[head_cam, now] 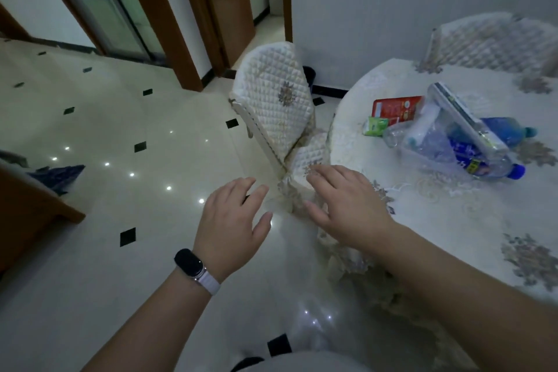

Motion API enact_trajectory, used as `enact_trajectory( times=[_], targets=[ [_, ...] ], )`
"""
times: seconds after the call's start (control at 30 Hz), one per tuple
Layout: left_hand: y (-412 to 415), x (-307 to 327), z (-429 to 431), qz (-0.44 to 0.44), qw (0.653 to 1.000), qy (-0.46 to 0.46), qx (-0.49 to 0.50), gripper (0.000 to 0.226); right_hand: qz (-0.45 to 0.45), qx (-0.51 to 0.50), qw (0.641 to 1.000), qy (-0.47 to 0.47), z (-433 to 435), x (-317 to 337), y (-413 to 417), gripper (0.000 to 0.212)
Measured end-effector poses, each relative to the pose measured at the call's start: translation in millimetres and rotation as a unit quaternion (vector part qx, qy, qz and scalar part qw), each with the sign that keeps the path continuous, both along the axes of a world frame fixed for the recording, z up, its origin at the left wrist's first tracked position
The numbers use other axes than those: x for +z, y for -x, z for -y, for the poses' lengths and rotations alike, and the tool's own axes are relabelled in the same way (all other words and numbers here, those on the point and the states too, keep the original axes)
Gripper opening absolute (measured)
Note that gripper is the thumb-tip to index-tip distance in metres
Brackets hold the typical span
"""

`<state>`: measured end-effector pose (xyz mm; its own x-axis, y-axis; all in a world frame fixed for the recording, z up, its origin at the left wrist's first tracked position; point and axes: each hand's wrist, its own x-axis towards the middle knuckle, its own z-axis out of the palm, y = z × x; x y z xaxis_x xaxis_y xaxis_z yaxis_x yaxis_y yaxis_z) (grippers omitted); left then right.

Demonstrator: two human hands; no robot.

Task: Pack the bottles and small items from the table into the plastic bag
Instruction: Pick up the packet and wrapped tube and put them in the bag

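On the round table (pixel 447 220) lies a clear plastic bag (pixel 440 130) with a zip strip, draped over clear bottles. A blue-labelled bottle (pixel 480 164) with a blue cap lies under it, a blue bottle (pixel 507 130) behind it. A red packet (pixel 395 107) and a small green packet (pixel 375 126) lie to the left, beside a clear bottle neck (pixel 392 133). My left hand (pixel 232 220), watch on the wrist, hovers over the floor, fingers apart and empty. My right hand (pixel 347 202) is spread at the table's near-left edge, holding nothing.
A quilted white chair (pixel 277 100) stands tucked against the table's left side, another chair (pixel 498 42) behind the table. The lace tablecloth (pixel 362 269) hangs over the edge. Tiled floor stretches left toward brown door frames (pixel 187 39); a wooden cabinet corner (pixel 33 208) is at left.
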<state>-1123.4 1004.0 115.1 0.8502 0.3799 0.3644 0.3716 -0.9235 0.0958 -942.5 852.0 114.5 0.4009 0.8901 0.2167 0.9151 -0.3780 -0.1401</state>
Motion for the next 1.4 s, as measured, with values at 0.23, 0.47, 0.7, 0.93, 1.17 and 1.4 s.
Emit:
enact_trajectory(
  times=[0.23, 0.47, 0.7, 0.93, 1.17, 1.4],
  targets=[
    [-67, -16, -86, 0.013, 0.995, 0.019, -0.100, 0.043, 0.008, -0.089, 0.996, 0.027, -46, -9, -29, 0.051],
    [-133, -6, -191, 0.044, 0.981, 0.022, -0.188, 0.044, 0.033, -0.195, 0.980, 0.006, -132, 14, -49, 0.051],
    [-189, -21, -239, 0.015, 0.957, 0.062, -0.283, 0.043, 0.005, -0.314, 0.948, 0.059, -154, -1, -57, 0.048],
    [-262, -32, -227, 0.010, 0.926, 0.079, -0.369, 0.041, -0.026, -0.419, 0.905, 0.068, -135, -11, -98, 0.054],
    [-363, -42, -206, -0.062, 0.910, 0.077, -0.402, 0.047, -0.073, -0.456, 0.886, 0.049, -129, -37, -181, 0.050],
    [-462, -53, -153, -0.120, 0.897, 0.066, -0.421, 0.053, -0.070, -0.507, 0.859, 0.004, -88, -46, -257, 0.045]
  ],
)
